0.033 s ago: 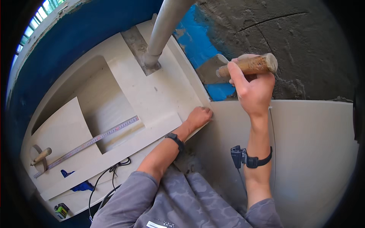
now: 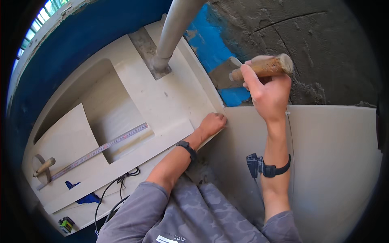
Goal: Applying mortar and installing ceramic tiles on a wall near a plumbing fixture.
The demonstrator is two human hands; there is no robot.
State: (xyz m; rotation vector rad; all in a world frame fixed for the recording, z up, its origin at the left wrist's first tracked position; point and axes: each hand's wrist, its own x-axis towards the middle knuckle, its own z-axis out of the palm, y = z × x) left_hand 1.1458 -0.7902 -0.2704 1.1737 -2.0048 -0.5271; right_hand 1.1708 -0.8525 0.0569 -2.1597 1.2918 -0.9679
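My right hand (image 2: 272, 95) is closed around the wooden handle of a trowel (image 2: 265, 69). The trowel's flat metal blade lies at the border of the blue-coated surface (image 2: 208, 42) and the grey mortar (image 2: 316, 56). Curled into a loose fist, my left hand (image 2: 213, 123) rests at the near right corner of the pale ledge (image 2: 174, 99). Its fingertips are hidden, so I cannot tell whether it grips the edge. To the right, a large beige slab (image 2: 328, 146) meets the mortar along its far edge.
A grey pipe (image 2: 172, 34) rises from a notch in the ledge. Beside a recess lie a measuring tape (image 2: 99, 150) and another wooden-handled tool (image 2: 44, 167). Nearer are a blue cloth (image 2: 87, 198), black cables (image 2: 111, 188) and a small green-black device (image 2: 65, 224).
My right hand and the trowel have shifted very slightly up and to the left. My left hand has stayed in place.
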